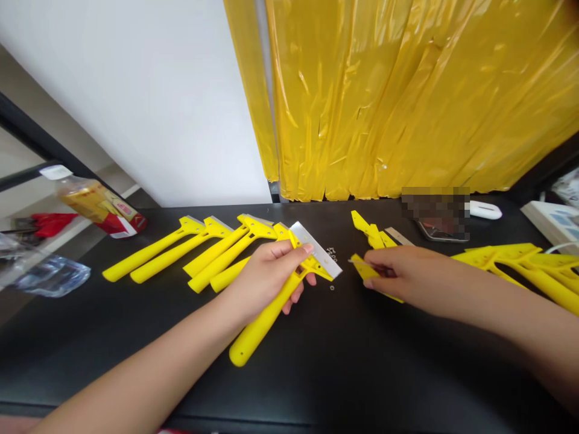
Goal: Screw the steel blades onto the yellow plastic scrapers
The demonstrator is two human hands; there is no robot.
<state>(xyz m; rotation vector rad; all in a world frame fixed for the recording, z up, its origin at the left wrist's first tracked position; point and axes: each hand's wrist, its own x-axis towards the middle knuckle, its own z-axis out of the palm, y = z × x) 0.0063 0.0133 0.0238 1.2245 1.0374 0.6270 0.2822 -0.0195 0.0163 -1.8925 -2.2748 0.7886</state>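
My left hand [274, 268] is closed round the head of a yellow scraper [262, 325], its thumb pressing on the flat metal blade [322, 253]. The scraper's handle points down towards me. To the right, my right hand [398, 271] pinches a small yellow plastic plate [362, 265]; its other fingers are partly hidden. Just behind that hand lie more yellow plastic pieces [373, 232] and a metal blade [398, 236]. Between my hands sit a cluster of tiny nuts [332, 255] and one loose nut [332, 288].
Several yellow scrapers with blades [156, 253] lie in a row at left. Yellow handles [543, 280] are at right. A bottle [102, 205] and clear plastic [58, 277] stand far left. A phone [441, 232], white case [485, 210] and white device [549, 223] are back right.
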